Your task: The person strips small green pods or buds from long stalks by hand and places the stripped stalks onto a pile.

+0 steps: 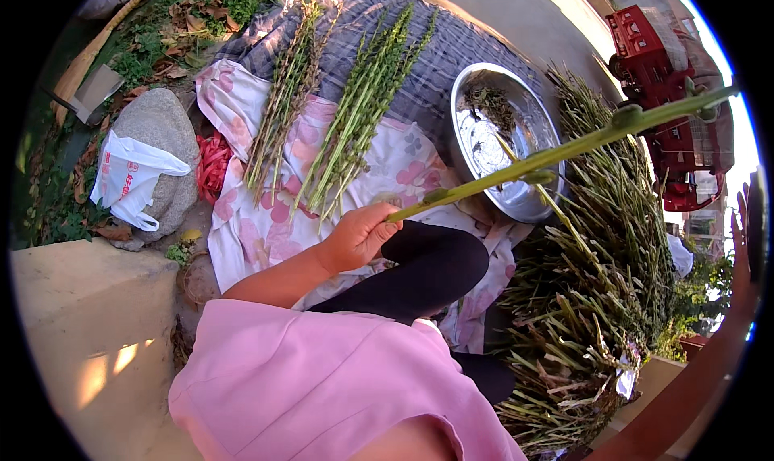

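At centre, the left hand (pixel 355 239) closes its fingers (pixel 385 230) round a long, green, knobbly stalk (pixel 516 169) slanting toward upper right; the right hand's (pixel 743 255) grip, far right, is unclear.

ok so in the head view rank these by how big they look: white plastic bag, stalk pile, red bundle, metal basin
1. Stalk pile
2. Metal basin
3. White plastic bag
4. Red bundle

Apparent size only; the fisheye lens bends shapes.
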